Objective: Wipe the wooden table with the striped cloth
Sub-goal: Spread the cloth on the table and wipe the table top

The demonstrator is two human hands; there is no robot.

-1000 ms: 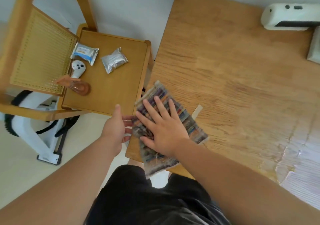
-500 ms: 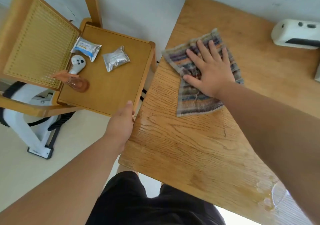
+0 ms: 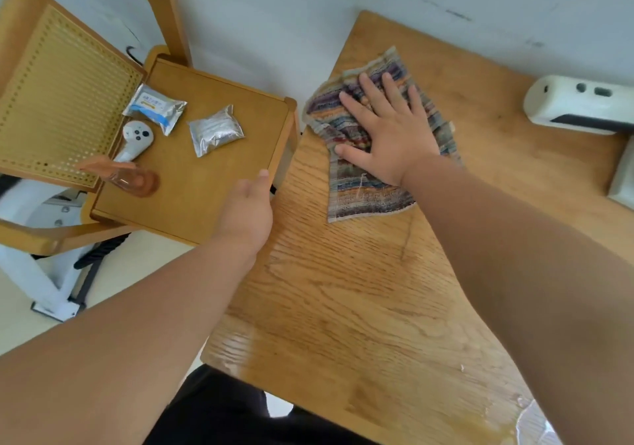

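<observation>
Pale wall runs across the top, and below it I see one wooden table [image 3: 360,300] filling the centre and right of the frame. My right hand [image 3: 394,129] lies flat with fingers spread wide on the one striped cloth [image 3: 363,190], pressing it to the table's upper left corner. My left hand [image 3: 247,211] curls over the table's left edge, gripping it. On the chair seat [image 3: 206,184] at left I count two foil packets [image 3: 215,130], one white controller [image 3: 135,139] and one amber spray bottle [image 3: 127,177]. One white device [image 3: 579,105] sits at upper right.
</observation>
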